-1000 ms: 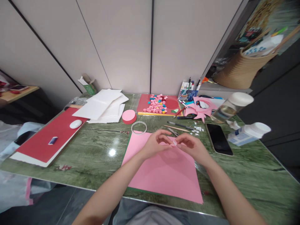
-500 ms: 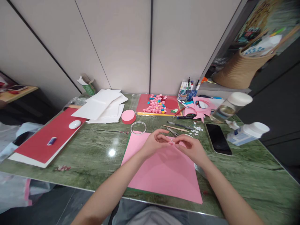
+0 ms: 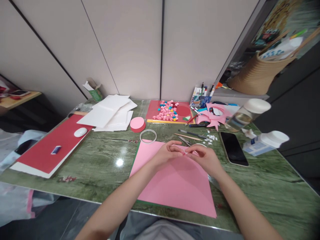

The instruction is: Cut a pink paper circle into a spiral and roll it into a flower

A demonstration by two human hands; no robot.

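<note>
Both hands pinch a small pink scrap point(image 3: 185, 152) over the pink sheet point(image 3: 175, 190)
The left hand point(image 3: 165, 154) and right hand point(image 3: 205, 158) meet fingertip to fingertip, each grip closed on the scrap; the sheet lies flat on the green surface point(image 3: 100, 166), a tape ring point(image 3: 148, 135) at its far corner

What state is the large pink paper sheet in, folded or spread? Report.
Spread: the large pink paper sheet lies flat on the green tabletop.

Left hand point(image 3: 166, 154), right hand point(image 3: 203, 158) pinched, fingertips meeting.
</note>
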